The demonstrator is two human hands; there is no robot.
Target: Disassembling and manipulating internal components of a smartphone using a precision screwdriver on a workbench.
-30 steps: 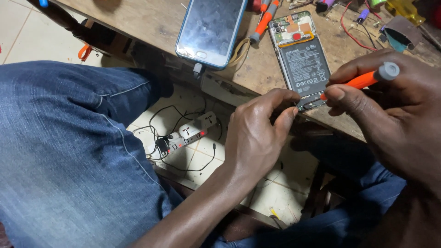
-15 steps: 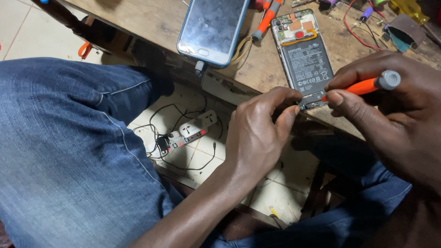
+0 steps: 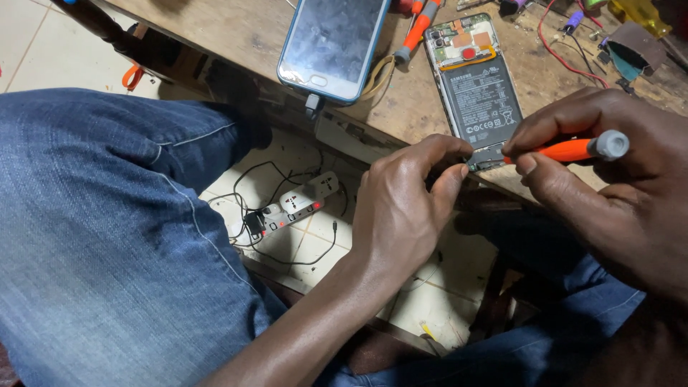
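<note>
Opened phone lies back-up at the near edge of the wooden worktop, battery and board exposed. Right hand has its fingers closed round an orange screwdriver with a grey cap, tip at the phone's bottom end. Left hand reaches up from below the edge; thumb and forefinger pinch the phone's lower corner, steadying it. Whether they also hold a screw, cannot tell. Second phone, screen up, sits to the left with a cable plugged in, its lower end over the edge. More orange-handled drivers lie between the two phones. Power strip and wires lie on the tiled floor below. Risks, as judged: the driver tip may slip and gouge the board or battery; a loosened screw could drop off the edge to the floor; the phone sits close enough to the edge to slide off if pressed.
</note>
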